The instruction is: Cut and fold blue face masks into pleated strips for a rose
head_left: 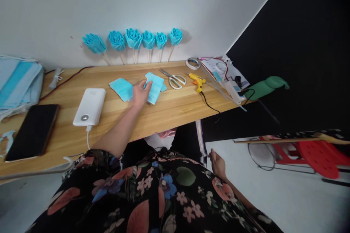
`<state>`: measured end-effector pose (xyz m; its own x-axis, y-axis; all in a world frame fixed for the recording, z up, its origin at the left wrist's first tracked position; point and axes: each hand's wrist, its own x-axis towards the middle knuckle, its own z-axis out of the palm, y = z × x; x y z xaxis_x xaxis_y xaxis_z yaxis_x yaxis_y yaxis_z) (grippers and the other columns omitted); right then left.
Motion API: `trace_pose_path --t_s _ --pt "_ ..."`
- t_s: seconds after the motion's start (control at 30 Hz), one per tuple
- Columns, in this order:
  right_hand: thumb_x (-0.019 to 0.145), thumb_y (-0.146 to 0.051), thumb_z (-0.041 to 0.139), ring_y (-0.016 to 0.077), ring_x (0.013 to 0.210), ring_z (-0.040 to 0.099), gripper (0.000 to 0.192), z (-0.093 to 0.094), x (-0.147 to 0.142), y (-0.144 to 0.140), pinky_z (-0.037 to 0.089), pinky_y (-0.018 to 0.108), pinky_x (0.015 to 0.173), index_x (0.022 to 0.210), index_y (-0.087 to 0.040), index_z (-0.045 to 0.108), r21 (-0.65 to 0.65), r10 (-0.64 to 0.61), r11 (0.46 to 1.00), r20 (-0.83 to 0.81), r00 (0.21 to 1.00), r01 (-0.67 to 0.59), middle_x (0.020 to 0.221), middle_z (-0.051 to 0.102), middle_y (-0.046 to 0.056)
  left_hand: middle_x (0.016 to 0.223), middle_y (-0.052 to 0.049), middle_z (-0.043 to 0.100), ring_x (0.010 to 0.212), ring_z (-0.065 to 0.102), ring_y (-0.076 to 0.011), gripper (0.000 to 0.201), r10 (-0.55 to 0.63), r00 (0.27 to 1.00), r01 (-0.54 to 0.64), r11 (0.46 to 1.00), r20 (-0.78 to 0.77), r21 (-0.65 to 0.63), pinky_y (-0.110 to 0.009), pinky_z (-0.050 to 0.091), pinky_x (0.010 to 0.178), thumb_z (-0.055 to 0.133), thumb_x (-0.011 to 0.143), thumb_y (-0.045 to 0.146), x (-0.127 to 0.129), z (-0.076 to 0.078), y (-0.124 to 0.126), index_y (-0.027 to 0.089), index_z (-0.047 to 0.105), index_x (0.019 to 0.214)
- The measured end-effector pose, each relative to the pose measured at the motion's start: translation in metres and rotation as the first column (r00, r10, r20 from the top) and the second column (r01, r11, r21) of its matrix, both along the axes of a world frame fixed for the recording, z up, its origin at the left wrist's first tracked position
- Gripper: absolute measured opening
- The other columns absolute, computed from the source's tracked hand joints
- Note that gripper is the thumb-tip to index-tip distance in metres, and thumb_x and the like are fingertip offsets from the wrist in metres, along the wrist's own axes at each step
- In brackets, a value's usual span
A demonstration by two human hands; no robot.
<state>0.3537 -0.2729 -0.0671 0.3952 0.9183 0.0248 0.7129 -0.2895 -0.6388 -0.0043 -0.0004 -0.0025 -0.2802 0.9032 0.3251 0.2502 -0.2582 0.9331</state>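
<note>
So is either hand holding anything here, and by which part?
The left hand lies on the blue folded piece, fingers over its near-left edge; a closed grip cannot be told. The right hand holds nothing.

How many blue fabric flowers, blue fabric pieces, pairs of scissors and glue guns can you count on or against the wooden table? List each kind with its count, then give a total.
Blue fabric flowers: 6
Blue fabric pieces: 2, left hand resting on them
Scissors: 1
Glue gun: 1
Total: 10

Two blue paper pieces [154, 86] — flat (slightly overlapping), mid-table, under fingertips
</note>
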Motion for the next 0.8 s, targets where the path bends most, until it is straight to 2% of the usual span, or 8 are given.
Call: trace_pose_path --t_s 0.07,0.17,0.23,0.3,0.4,0.53,0.63,0.8 --pt "0.089 -0.076 0.034 0.0206 0.04 0.049 0.065 0.007 0.002 0.013 0.037 0.033 0.044 0.051 -0.025 0.051 0.012 -0.015 1.0 -0.023 1.0 0.015 0.043 0.047 0.002 0.058 0.003 0.042 0.058 0.037 -0.0131 0.032 0.004 1.0 -0.004 1.0 0.004 -0.008 -0.027 0.03 0.057 0.06 0.083 0.043 0.0 -0.001 0.0 0.02 0.052 0.062" --pt "0.096 -0.061 0.035 0.0175 0.047 0.05 0.057 0.036 -0.017 0.045 0.04 0.03 0.051 0.056 -0.024 0.051 0.154 0.137 0.979 -0.03 0.99 -0.131 0.05 0.05 0.001 0.058 0.002 0.041 0.058 0.038 -0.0137 0.034 0.004 1.0 -0.003 1.0 0.016 -0.023 -0.028 0.029 0.057 0.06 0.081 0.046 0.0 0.0 0.0 0.021 0.05 0.061" --pt "0.1 -0.049 0.035 0.0161 0.05 0.052 0.052 0.06 -0.037 0.072 0.04 0.029 0.055 0.06 -0.023 0.056 0.267 0.32 0.908 0.057 0.946 -0.324 0.054 0.055 0.002 0.059 0.002 0.041 0.058 0.038 -0.0139 0.035 0.015 1.0 -0.015 1.0 0.002 -0.017 -0.028 0.03 0.057 0.06 0.08 0.045 -0.001 0.001 0.0 0.021 0.047 0.059" --pt "0.1 -0.04 0.04 0.0164 0.053 0.054 0.046 0.081 -0.056 0.103 0.04 0.031 0.059 0.061 -0.023 0.059 0.32 0.482 0.786 0.22 0.848 -0.529 0.056 0.058 0.003 0.058 0.002 0.039 0.058 0.037 -0.0137 0.036 0.033 0.999 -0.033 0.999 -0.021 -0.01 -0.028 0.029 0.057 0.06 0.08 0.044 -0.001 0.002 -0.001 0.021 0.044 0.057" --pt "0.099 -0.036 0.043 0.0199 0.065 0.06 0.039 0.101 -0.077 0.161 0.044 0.033 0.068 0.069 -0.023 0.064 0.327 0.529 0.692 0.377 0.76 -0.643 0.064 0.064 0.007 0.058 0.003 0.038 0.058 0.036 -0.0133 0.036 0.033 0.999 -0.034 0.999 -0.032 -0.03 -0.028 0.028 0.056 0.061 0.08 0.044 -0.002 0.003 -0.002 0.021 0.044 0.057" --pt "0.099 -0.027 0.043 0.0243 0.099 0.066 0.03 0.113 -0.093 0.244 0.048 0.036 0.092 0.113 -0.019 0.068 0.245 0.536 0.716 0.406 0.74 -0.653 0.104 0.074 0.011 0.059 0.002 0.043 0.057 0.039 -0.0133 0.034 0.03 0.999 -0.031 0.999 -0.03 -0.04 -0.027 0.031 0.056 0.062 0.08 0.047 -0.002 0.003 -0.003 0.02 0.052 0.061" --pt "0.095 -0.024 0.052 0.0306 0.117 0.061 0.04 0.117 -0.103 0.287 0.045 0.043 0.103 0.133 -0.014 0.059 0.065 0.562 0.747 0.47 0.681 -0.662 0.125 0.069 0.016 0.06 0.001 0.047 0.058 0.041 -0.0139 0.035 0.05 0.998 -0.052 0.998 -0.029 -0.043 -0.027 0.031 0.056 0.061 0.079 0.05 -0.002 0.005 -0.003 0.02 0.056 0.062" --pt "0.094 -0.027 0.058 0.0355 0.113 0.063 0.05 0.111 -0.121 0.316 0.046 0.046 0.097 0.14 -0.009 0.053 -0.132 0.565 0.792 0.53 0.633 -0.597 0.122 0.069 0.023 0.061 0.0 0.049 0.06 0.043 -0.0145 0.034 0.076 0.997 -0.077 0.994 -0.017 -0.079 -0.027 0.033 0.057 0.061 0.077 0.051 -0.004 0.006 -0.002 0.019 0.059 0.064"
